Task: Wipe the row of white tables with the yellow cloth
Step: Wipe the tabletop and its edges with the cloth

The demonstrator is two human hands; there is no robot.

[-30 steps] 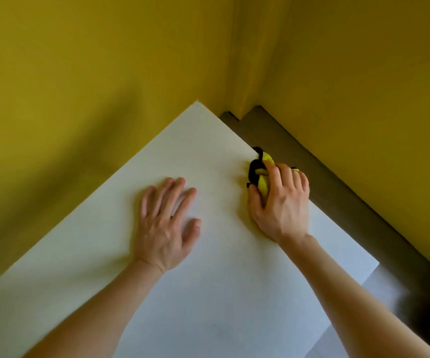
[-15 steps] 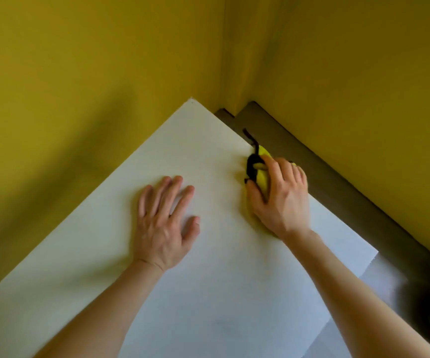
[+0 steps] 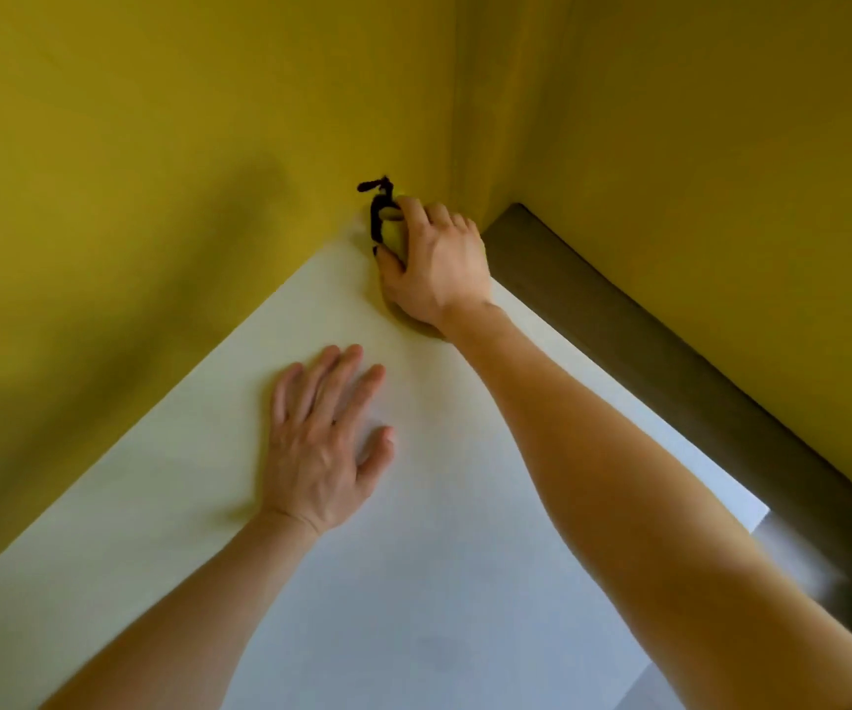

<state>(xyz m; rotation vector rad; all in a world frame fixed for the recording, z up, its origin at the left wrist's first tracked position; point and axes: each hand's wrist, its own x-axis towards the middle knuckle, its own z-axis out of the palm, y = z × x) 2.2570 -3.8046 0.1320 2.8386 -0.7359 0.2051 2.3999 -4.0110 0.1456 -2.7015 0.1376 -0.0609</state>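
The yellow cloth (image 3: pixel 391 237) is right up at the far corner of the white counter (image 3: pixel 413 581), bunched into a small wad and almost lost against the wall behind it. Only a little of it shows, between thumb and forefinger. A black cord (image 3: pixel 375 222) runs down its left side, and a loose end pokes up and to the left, dark against the paint.

The right hand (image 3: pixel 436 263) has it. The fingers are curled over the top of the wad and the thumb is tucked in low on the near side. The wrist is low over the counter with a shadow under it. The right arm reaches long across the surface from the lower right, all the way to that corner.

The left hand (image 3: pixel 326 443) holds nothing. It lies flat on the counter nearer the person, palm down, fingers straight and slightly spread, thumb out to the right, well apart from the cloth.

The counter's left edge sits against a mustard-yellow wall (image 3: pixel 157 171), where a soft shadow falls. A second yellow wall (image 3: pixel 720 171) stands off to the right. Between it and the counter's right edge runs a dark brown strip (image 3: pixel 644 345); whether that is floor or ledge I cannot tell.
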